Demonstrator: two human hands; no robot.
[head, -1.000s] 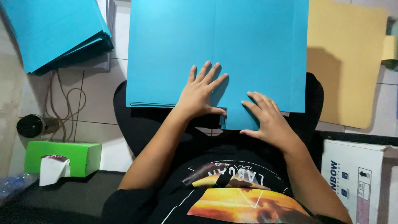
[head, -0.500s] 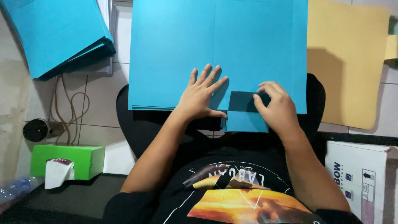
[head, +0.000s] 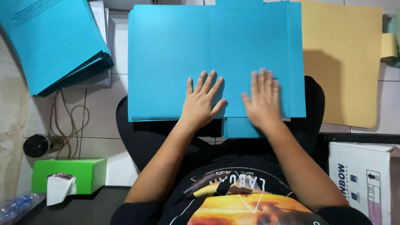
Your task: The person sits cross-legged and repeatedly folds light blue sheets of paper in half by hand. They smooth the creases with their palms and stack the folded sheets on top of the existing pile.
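On the lap, a stack of blue folders [head: 175, 54] lies flat, and both hands press on it with fingers spread, gripping nothing: the left hand [head: 201, 101] near its middle, the right hand [head: 263, 100] beside it. A green tissue box [head: 68, 175] sits lower left, a white printed carton [head: 362, 179] lower right, and tan sheets [head: 346, 62] lie to the right.

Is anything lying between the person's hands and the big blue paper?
No, nothing visible. The left hand and the right hand both lie flat right on the blue sheet, fingers spread, with nothing under them.
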